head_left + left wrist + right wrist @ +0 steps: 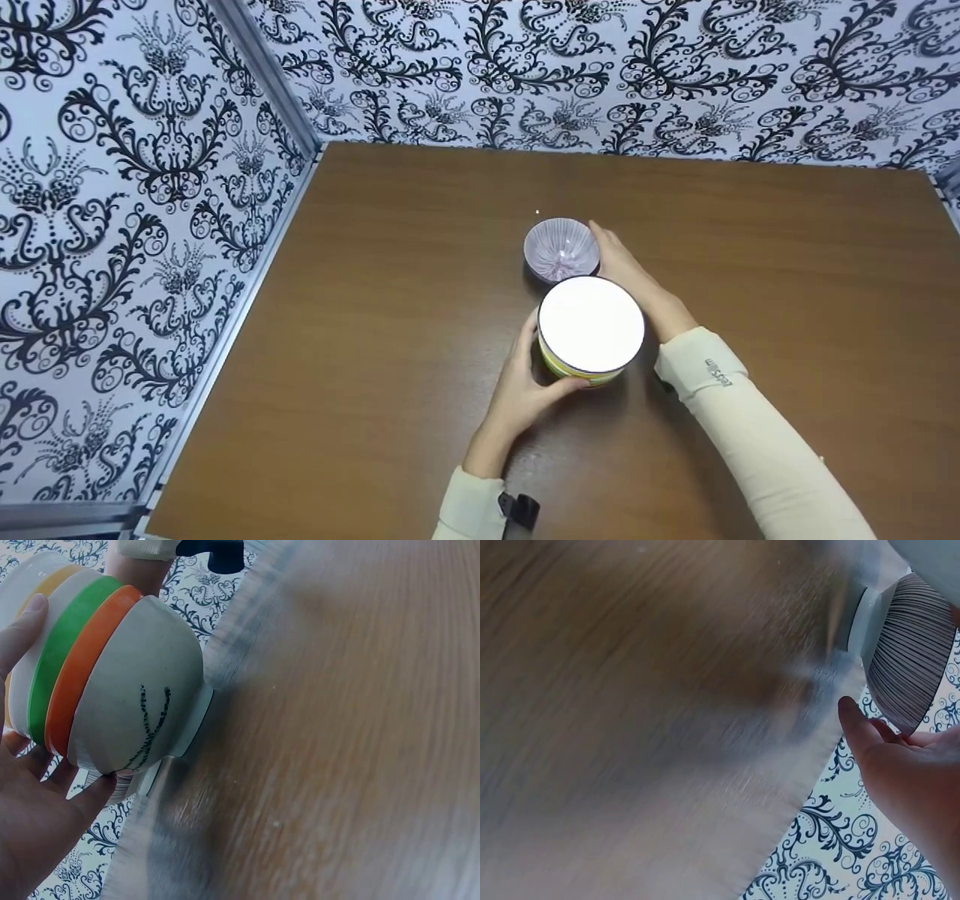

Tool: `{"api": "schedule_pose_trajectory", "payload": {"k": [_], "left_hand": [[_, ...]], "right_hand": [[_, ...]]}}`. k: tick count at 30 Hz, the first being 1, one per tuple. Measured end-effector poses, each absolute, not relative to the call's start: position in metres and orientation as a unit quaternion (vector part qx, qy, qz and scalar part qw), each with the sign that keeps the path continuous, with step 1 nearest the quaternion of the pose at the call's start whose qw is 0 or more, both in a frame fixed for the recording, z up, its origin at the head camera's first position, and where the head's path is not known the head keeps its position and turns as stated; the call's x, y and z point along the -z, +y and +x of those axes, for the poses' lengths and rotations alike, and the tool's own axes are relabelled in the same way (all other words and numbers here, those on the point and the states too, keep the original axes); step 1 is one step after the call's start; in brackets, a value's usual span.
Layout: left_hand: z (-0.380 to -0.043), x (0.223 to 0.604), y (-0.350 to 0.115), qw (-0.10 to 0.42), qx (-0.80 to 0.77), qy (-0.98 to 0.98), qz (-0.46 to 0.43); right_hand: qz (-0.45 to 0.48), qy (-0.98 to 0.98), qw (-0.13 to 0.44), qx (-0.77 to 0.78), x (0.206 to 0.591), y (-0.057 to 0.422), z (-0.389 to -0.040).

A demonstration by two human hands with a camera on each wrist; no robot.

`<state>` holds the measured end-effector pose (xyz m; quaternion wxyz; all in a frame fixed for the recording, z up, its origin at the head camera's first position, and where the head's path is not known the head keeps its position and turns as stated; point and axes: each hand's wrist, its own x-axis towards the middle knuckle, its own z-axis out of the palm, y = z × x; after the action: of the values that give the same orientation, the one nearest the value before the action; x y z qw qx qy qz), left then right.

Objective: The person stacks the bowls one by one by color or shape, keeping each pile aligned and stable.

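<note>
In the head view my left hand point(517, 390) grips a stack of nested bowls point(591, 324) from the left, fingers and thumb spread round its side. The left wrist view shows orange point(90, 667), green, yellow and white bands above a pale outer bowl point(142, 682) with a dark dotted pattern. Its inside looks plain bright white from above. Just behind the stack stands a small bowl with thin purple-grey stripes point(561, 249), upright on the table. My right hand point(630, 270) lies along that bowl's right side, fingers fairly straight; its fingertips are partly hidden in the right wrist view.
Both bowls are on or over a brown wooden table point(375, 300). A patterned black-and-white wall point(540, 82) closes off the back, and another panel point(150, 187) stands at the left edge. A tiny white speck point(537, 212) lies behind the striped bowl.
</note>
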<state>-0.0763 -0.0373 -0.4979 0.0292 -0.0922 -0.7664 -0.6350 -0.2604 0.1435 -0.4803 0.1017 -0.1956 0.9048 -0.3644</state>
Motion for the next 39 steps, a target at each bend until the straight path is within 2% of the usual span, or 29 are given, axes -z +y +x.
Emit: {"api": "schedule_pose_trajectory", "payload": {"k": [24, 39], "left_hand": [[-0.0757, 0.496, -0.0375, 0.021, 0.641, -0.762, -0.09], [-0.0753, 0.4968, -0.0376, 0.021, 0.632, -0.77, -0.087]], "right_hand": [[-0.193, 0.905, 0.067, 0.372, 0.4853, 0.1357, -0.2667], [-0.16, 0.906, 0.071, 0.385, 0.4859, 0.1361, -0.2627]]}}
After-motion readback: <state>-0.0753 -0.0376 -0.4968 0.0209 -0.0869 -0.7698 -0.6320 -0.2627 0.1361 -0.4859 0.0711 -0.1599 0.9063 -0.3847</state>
